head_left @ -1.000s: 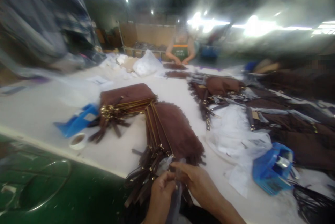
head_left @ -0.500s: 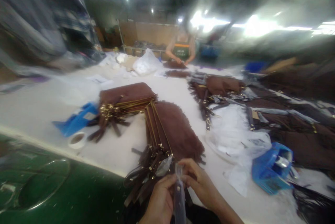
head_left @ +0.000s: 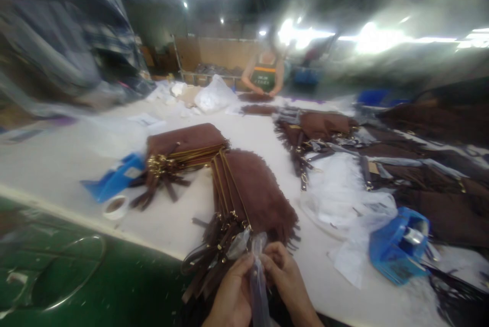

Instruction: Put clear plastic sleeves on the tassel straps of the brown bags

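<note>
At the table's near edge, my left hand [head_left: 234, 289] is closed round a dark brown strap [head_left: 260, 294] in a clear plastic sleeve [head_left: 259, 243]. My right hand [head_left: 284, 268] pinches the sleeve from the other side, near its upper end. Just beyond lies a fanned stack of brown fringed pouches [head_left: 260, 192] with yellowish zip edges. Their dark straps [head_left: 210, 266] and gold-coloured clasps hang toward me, partly hidden by my left hand. Farther left sits a second stack of brown pouches [head_left: 187, 138], gold clasps bunched at its front.
A blue holder [head_left: 116, 176] and a tape roll [head_left: 115, 207] are at left. To the right are white plastic bags [head_left: 340, 194], a blue basket [head_left: 399, 250] and more brown pouches [head_left: 328, 126]. A co-worker [head_left: 264, 75] in an apron stands across the table.
My right hand has moved slightly down and its fingers have come closer to my left. More of the sleeve's upper end shows above my fingers. The view has shifted slightly.
</note>
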Motion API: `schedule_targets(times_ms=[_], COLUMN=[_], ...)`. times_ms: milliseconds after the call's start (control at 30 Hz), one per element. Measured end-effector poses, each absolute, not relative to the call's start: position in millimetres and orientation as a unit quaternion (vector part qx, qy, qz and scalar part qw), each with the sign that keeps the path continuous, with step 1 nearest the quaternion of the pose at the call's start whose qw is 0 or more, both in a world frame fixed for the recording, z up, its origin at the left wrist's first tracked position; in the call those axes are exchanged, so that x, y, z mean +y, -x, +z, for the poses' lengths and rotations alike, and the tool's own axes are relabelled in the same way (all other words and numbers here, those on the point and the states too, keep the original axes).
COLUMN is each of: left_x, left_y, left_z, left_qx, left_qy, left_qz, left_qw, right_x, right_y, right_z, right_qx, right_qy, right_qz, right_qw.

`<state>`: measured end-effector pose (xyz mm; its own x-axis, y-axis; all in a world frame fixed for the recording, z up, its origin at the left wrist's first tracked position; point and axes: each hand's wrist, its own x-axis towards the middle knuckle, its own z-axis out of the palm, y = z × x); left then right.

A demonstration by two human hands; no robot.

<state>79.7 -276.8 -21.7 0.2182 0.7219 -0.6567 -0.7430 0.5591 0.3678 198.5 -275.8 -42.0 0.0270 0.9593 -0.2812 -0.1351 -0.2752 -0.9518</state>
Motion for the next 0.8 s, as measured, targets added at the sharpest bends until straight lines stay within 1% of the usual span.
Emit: schedule_targets(times_ms=[133,233,367,467,533,700,800], left_x=[-280.7,-281.7,-281.7,-281.3,-280.5,-279.2,-279.7], left_y=[-80.0,-80.6,-80.8,-80.1,-79.1,-78.6,-81.8], left_z=[-28.2,-29.8,-23.6,-22.8,-27.8,-44.4,-45.1], left_qx=[0.422,0.479,0.559,0.587,0.583,0.540,0.531], left_qy=[-0.121,-0.200,-0.313,-0.344,-0.327,-0.196,-0.150], left_qz=[0.509,0.512,0.491,0.486,0.490,0.505,0.523], left_qw=[0.740,0.685,0.591,0.549,0.559,0.644,0.650], right_x=[-279.6,-282.1,-283.6,-283.0,-282.4,-280.9,-280.1], right_y=[-199.7,-200.9,-201.0,-199.9,-198.7,-196.2,-196.1], right_z=[-38.0,-32.5,-27.5,-28.3,-31.5,-38.9,-37.9], right_qx=[-0.428,-0.472,-0.458,-0.435,-0.426,-0.404,-0.398], right_qy=[0.583,0.601,0.565,0.554,0.551,0.518,0.506], right_qz=[0.540,0.500,0.549,0.570,0.571,0.602,0.610], right_qw=[0.430,0.408,0.411,0.423,0.434,0.455,0.462])
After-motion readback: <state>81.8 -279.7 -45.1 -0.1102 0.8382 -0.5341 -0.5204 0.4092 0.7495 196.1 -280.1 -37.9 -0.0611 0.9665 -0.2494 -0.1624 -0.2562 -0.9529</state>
